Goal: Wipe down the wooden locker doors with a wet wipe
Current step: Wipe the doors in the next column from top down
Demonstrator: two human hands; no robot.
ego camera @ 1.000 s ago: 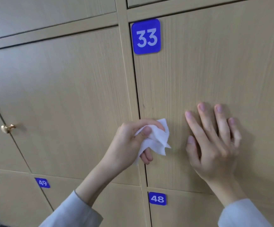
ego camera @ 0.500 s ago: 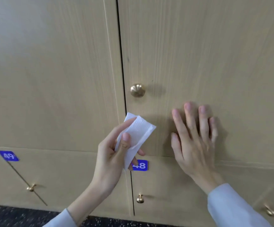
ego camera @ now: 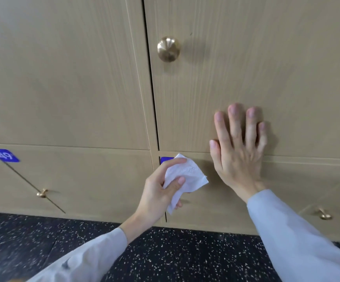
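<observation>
Pinching a crumpled white wet wipe (ego camera: 185, 180) between thumb and curled fingers, left hand (ego camera: 161, 190) raised in front of the lower row of pale wooden locker doors (ego camera: 83, 180), over the vertical seam between two of them. Covering most of a small blue number plate (ego camera: 165, 159) with the wipe's upper corner; cannot tell whether the wipe touches the wood. Resting flat on the upper right pale wooden locker door (ego camera: 246, 58), right hand (ego camera: 238, 151) with fingers straight and slightly spread, palm lying across the horizontal gap down to the door below, gripping nothing. Showing a round brass knob (ego camera: 168, 49) near the left edge of that upper door, well above both hands. Bearing a blue plate marked 49 (ego camera: 3, 155) at the lower left door's top corner, with a small brass knob (ego camera: 42, 193) lower on it, and another small brass knob (ego camera: 324, 215) at the far lower right. Standing shut, every door in view, so contents hidden. Running below the lockers, dark speckled floor (ego camera: 165, 257). Covering both forearms, light grey sleeves (ego camera: 297, 241).
</observation>
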